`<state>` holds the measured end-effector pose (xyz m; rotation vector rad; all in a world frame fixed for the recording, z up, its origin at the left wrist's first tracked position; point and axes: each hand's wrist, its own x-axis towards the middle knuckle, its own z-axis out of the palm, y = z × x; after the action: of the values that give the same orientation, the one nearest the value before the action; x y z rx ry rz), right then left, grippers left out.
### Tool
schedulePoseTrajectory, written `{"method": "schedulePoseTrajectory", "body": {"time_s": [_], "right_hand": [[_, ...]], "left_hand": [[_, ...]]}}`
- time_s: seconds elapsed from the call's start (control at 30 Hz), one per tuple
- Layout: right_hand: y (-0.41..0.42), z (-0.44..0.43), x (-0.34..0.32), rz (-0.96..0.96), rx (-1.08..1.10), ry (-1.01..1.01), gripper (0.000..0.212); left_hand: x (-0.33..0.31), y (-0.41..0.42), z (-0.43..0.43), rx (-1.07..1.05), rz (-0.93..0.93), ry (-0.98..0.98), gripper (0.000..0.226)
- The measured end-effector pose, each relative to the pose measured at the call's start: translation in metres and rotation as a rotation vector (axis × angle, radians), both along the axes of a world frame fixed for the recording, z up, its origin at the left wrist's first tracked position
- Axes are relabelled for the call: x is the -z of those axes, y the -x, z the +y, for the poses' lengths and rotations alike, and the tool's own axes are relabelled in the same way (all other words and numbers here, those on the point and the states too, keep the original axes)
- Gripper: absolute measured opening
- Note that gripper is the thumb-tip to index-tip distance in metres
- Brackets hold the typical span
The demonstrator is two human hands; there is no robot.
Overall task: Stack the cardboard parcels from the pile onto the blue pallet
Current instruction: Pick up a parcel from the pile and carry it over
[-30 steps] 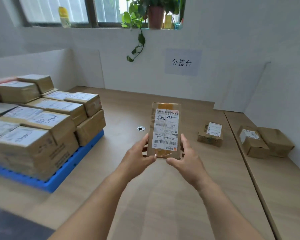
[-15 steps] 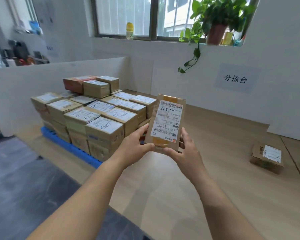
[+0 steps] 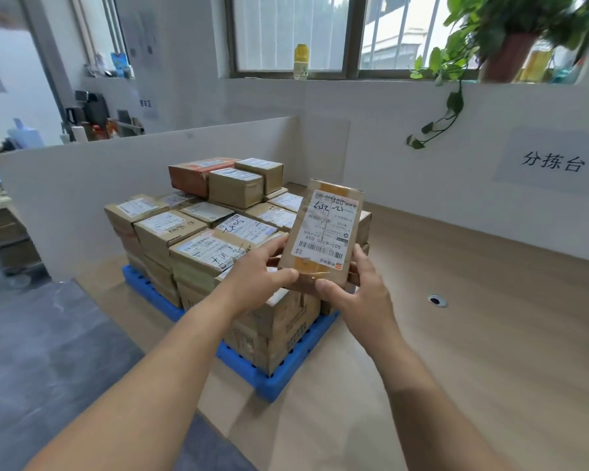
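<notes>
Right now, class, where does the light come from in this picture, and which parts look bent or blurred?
Head view: daylight enters through the window behind, leaving its panes washed out; the wide lens bows the white partition; the far-left shelves are soft; the label on the parcel held by left hand and right hand stays readable.

Parcel (image 3: 323,232) between hands, above pallet (image 3: 272,382)

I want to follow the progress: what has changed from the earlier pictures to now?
The person turned left and carried the parcel to above the stacked boxes on the blue pallet. Left hand and right hand still hold it; nothing was released.
</notes>
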<state>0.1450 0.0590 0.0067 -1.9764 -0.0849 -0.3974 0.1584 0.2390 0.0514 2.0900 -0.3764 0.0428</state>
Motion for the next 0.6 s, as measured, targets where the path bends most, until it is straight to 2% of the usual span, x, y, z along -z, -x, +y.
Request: {"method": "schedulePoseTrajectory", "body": {"time_s": [0.13, 0.37, 0.6], "right_hand": [[-0.049, 0.009, -0.003, 0.017, 0.024, -0.027, 0.078], [-0.125, 0.022, -0.009, 0.041, 0.049, -0.005, 0.084], [-0.181, 0.053, -0.018, 0.073, 0.046, -0.009, 0.066]], "left_hand": [[-0.007, -0.051, 0.007, 0.021, 0.031, 0.013, 0.058], [-0.013, -0.133, 0.02, 0.046, 0.052, -0.012, 0.057], [-0.016, -0.195, 0.048, 0.024, 0.013, -0.068, 0.053]]}}
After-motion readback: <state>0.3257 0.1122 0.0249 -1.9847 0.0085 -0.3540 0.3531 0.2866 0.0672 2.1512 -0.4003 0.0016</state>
